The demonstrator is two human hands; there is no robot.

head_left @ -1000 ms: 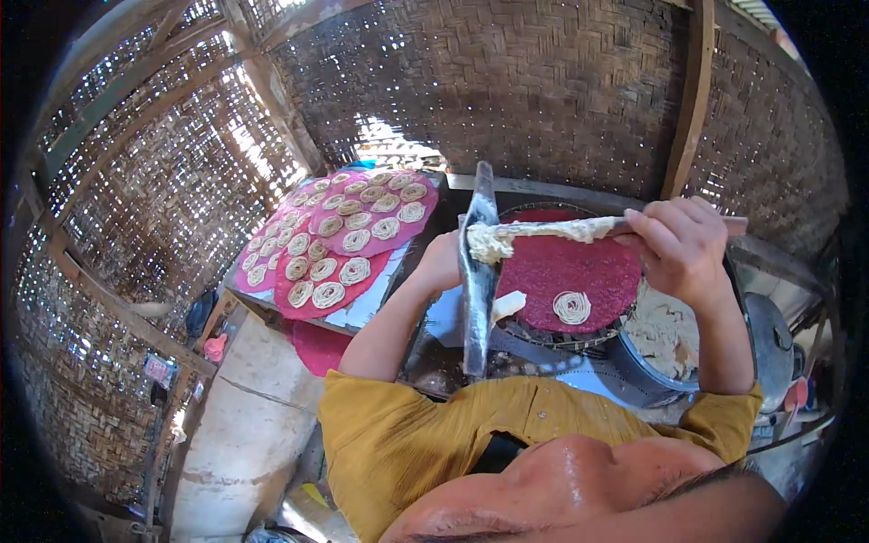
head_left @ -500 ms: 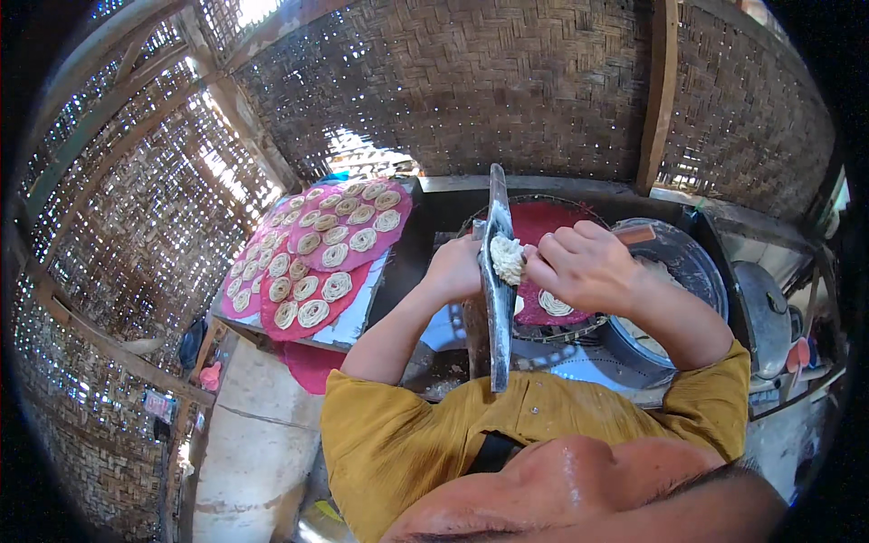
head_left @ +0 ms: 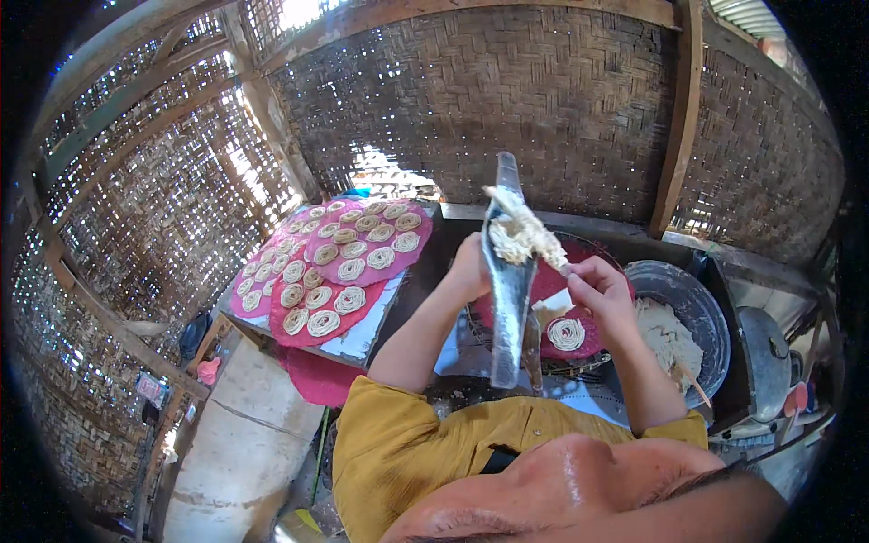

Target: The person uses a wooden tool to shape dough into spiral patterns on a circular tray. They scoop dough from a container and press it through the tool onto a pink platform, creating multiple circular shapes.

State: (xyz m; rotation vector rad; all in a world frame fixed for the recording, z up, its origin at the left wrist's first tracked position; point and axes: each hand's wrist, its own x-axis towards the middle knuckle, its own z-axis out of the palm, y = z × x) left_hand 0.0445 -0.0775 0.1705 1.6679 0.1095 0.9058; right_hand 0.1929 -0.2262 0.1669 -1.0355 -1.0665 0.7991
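My left hand (head_left: 467, 270) grips a long, narrow, worn grey-white dough press (head_left: 508, 339) by its side; part of its fingers is hidden behind it. Pale dough (head_left: 512, 242) fills the hollow in the middle of the press. My right hand (head_left: 605, 294) pinches the lower end of a dough-coated stick (head_left: 541, 237) that slants across the hollow. Beneath lies a round tray (head_left: 577, 364) lined with red-pink sheeting, bearing a coiled noodle-like dough round (head_left: 567, 334). A small whitish flat piece (head_left: 553, 306) shows beside the right hand; its kind is unclear.
At left, pink sheets (head_left: 337, 319) carry many coiled dough rounds on a table. A dark basin (head_left: 713, 312) of dough with a wooden stick (head_left: 693, 385) stands at right, beside a grey metal pot lid (head_left: 762, 348). A woven bamboo wall (head_left: 507, 100) rises behind.
My right hand has drawn back from the dough, moving right and lower, and the dough-coated stick now shows across the press. The left hand keeps its hold on the press.
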